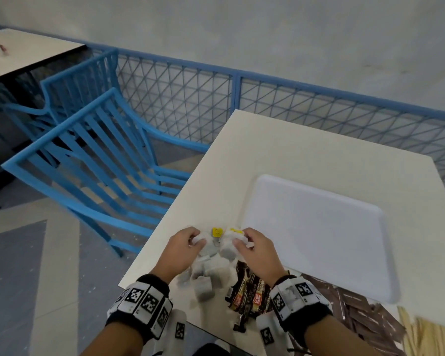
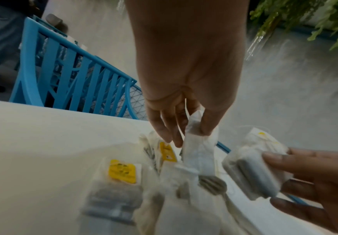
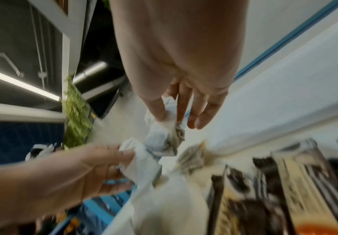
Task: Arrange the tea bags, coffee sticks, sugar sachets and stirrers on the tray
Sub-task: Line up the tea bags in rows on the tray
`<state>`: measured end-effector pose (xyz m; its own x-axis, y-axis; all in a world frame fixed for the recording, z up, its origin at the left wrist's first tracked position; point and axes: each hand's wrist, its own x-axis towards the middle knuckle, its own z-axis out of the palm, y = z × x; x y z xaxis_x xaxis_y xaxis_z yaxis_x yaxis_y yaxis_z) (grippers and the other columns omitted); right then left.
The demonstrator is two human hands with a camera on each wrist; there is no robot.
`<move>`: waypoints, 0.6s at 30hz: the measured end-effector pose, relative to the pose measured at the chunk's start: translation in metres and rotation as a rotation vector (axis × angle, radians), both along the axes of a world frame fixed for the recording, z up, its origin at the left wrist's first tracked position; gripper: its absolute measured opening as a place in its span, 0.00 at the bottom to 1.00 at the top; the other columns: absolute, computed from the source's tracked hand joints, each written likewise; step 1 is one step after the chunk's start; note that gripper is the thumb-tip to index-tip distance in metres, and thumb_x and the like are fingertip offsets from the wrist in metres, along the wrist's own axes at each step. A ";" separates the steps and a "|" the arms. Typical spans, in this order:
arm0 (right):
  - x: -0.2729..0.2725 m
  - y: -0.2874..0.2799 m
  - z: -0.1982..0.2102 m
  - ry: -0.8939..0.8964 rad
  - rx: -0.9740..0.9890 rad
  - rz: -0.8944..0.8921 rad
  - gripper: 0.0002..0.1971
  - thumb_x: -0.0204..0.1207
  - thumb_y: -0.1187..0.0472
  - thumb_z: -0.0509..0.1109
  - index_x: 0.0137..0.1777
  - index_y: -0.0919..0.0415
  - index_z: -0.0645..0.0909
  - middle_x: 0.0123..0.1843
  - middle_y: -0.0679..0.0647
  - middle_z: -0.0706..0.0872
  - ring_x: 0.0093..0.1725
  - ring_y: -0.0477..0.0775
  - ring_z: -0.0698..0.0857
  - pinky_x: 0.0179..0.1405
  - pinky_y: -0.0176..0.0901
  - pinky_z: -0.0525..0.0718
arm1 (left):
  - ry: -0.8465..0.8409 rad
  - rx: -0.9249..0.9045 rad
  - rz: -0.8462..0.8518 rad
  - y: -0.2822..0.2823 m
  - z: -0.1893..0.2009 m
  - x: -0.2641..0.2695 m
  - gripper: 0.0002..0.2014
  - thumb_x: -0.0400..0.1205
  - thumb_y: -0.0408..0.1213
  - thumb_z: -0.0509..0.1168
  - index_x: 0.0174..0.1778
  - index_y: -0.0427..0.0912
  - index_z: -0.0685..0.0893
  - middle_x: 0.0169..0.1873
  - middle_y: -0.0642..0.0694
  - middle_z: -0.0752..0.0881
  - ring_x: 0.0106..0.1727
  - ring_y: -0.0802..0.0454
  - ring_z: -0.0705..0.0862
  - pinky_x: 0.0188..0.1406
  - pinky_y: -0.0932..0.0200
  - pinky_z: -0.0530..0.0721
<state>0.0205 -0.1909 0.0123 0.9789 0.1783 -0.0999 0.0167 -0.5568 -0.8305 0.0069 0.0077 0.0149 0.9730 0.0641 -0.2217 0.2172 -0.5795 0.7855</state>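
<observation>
Tea bags (image 1: 208,272) on white table (image 1: 306,150), blue railing (image 1: 319,98)

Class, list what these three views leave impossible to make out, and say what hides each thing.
- Print on the yellow tea bag tags: left wrist view, motion blur.
- Stirrers: head view, cut off by the bottom right edge, so no count.
- Coffee sticks: right wrist view, smeared beyond reading.
- Brown sachets: head view, partly under the tray.
</observation>
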 end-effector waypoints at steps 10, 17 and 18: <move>-0.008 -0.006 0.031 0.206 0.370 0.083 0.06 0.76 0.56 0.71 0.44 0.58 0.84 0.44 0.58 0.87 0.45 0.51 0.84 0.53 0.44 0.81 | 0.077 -0.460 0.030 -0.022 0.023 0.004 0.06 0.83 0.37 0.63 0.48 0.40 0.82 0.41 0.38 0.86 0.43 0.47 0.84 0.48 0.50 0.84; -0.005 0.004 0.029 0.183 0.302 0.007 0.06 0.75 0.57 0.72 0.46 0.59 0.82 0.44 0.55 0.83 0.44 0.49 0.81 0.48 0.32 0.77 | 0.329 -0.914 0.017 -0.035 0.039 -0.004 0.18 0.86 0.46 0.54 0.59 0.37 0.80 0.46 0.42 0.88 0.44 0.50 0.88 0.41 0.56 0.86; -0.005 0.006 0.029 0.187 0.302 0.019 0.08 0.75 0.56 0.72 0.47 0.61 0.82 0.40 0.55 0.82 0.40 0.49 0.80 0.43 0.30 0.76 | 0.344 -0.918 -0.011 -0.035 0.040 -0.006 0.20 0.84 0.48 0.55 0.62 0.38 0.79 0.47 0.42 0.88 0.45 0.51 0.88 0.41 0.56 0.86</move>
<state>0.0160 -0.1851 0.0416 0.9450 0.2451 -0.2166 -0.1428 -0.2863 -0.9474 0.0013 -0.0273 0.0547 0.8453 -0.2838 -0.4526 0.5170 0.2213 0.8269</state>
